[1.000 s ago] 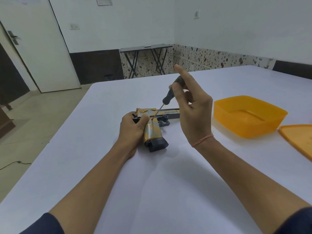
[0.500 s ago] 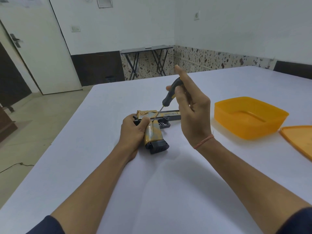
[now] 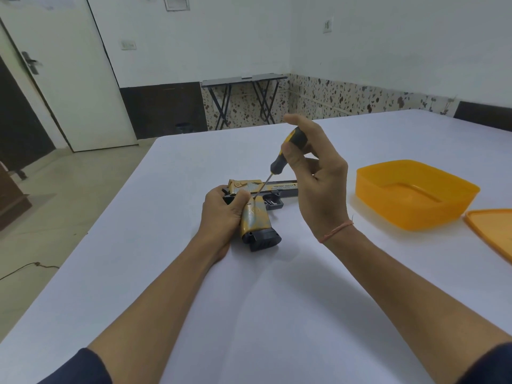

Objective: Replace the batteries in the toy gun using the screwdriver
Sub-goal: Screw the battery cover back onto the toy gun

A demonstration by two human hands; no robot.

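Note:
A gold and black toy gun (image 3: 256,217) lies on its side on the white table (image 3: 277,314), barrel pointing right, grip toward me. My left hand (image 3: 221,214) grips its rear end and upper grip, thumb on top. My right hand (image 3: 315,176) pinches the black and yellow handle of a screwdriver (image 3: 285,151) between thumb and fingers, index finger raised over the handle's end. The thin shaft slants down to the left, and its tip sits on the top of the gun's grip, just right of my left thumb.
An orange plastic tub (image 3: 415,192) stands to the right of the gun, with its orange lid (image 3: 493,231) lying flat at the right edge. Beyond the table are a folding table (image 3: 243,98) by the far wall and a white door (image 3: 69,79) at the left.
My right hand has turned the screwdriver handle a little between its fingers, showing the yellow part. The tip stays on the gun's grip. My left hand has not moved.

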